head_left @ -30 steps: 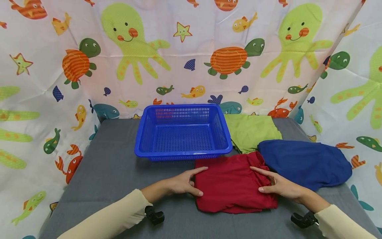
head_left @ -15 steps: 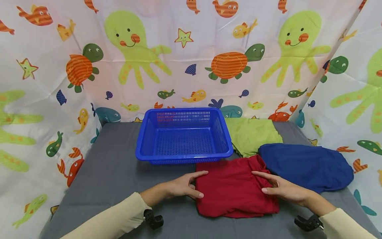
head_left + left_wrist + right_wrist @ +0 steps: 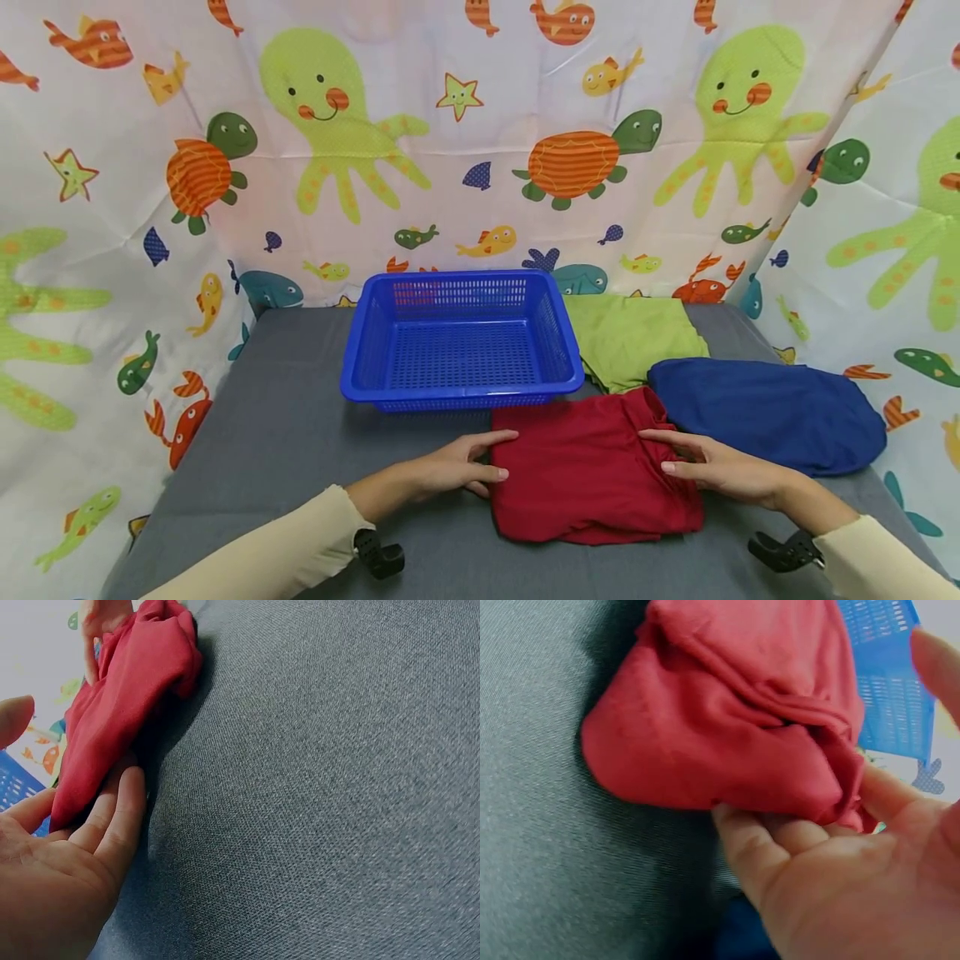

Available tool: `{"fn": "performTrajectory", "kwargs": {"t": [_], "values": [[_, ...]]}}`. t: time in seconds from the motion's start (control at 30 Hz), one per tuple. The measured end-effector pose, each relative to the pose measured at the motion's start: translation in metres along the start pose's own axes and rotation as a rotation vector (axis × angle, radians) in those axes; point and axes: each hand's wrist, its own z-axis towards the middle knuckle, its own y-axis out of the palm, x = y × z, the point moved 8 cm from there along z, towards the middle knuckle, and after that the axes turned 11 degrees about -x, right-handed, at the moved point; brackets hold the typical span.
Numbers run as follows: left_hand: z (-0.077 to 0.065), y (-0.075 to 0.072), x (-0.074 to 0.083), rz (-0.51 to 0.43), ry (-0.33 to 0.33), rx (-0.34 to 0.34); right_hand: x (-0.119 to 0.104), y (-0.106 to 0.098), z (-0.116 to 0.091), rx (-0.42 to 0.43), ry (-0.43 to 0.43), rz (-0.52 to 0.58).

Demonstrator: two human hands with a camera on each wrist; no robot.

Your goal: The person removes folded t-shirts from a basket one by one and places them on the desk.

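A folded red garment (image 3: 577,475) lies on the grey table, a neat rectangle with loose folds along its right end. At its left edge is my left hand (image 3: 450,465); in the left wrist view the fingers (image 3: 112,817) reach under the edge while the thumb (image 3: 13,720) stands clear of the fabric. My right hand (image 3: 727,467) is at the opposite edge. In the right wrist view its fingers (image 3: 750,840) tuck beneath the fabric, fingertips hidden, with the thumb (image 3: 937,671) raised away.
Behind the red garment stands an empty blue plastic basket (image 3: 461,392). A folded lime-green cloth (image 3: 637,333) lies right of the basket, and a folded navy-blue cloth (image 3: 772,412) is beyond my right hand. A sea-animal printed curtain (image 3: 480,167) encloses the grey table (image 3: 300,450).
My right hand has shifted slightly to the right along the red garment's edge. My left hand has drawn a little left, its thumb moving slightly up. The head view has tilted slightly.
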Motion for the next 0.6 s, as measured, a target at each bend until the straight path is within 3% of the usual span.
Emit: {"fn": "performTrajectory", "kwargs": {"t": [0.27, 0.6], "values": [[-0.01, -0.003, 0.001, -0.01, 0.016, -0.008, -0.008, -0.004, -0.009, 0.046, 0.014, -0.072], [-0.025, -0.022, -0.007, -0.03, 0.01, 0.027, -0.021, -0.006, -0.026, 0.052, -0.009, -0.118]]}}
